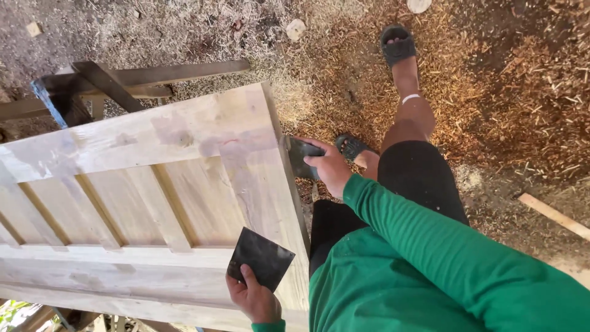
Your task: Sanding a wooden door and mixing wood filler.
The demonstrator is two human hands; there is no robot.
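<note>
Pale wooden door panel (pixel 153 203) laid flat on dark sawhorse (pixel 74 92). Black square sheet (pixel 260 258) pinched in left hand (pixel 252 298) over panel's near corner; dark scraper (pixel 299 155) gripped by right hand (pixel 332 167), pressed against panel's side edge.

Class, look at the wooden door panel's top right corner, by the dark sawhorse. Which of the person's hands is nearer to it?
Right. The right hand presses a dark scraper against the door panel edge just below that corner; the left hand holds a dark square sheet far down the panel.
</note>
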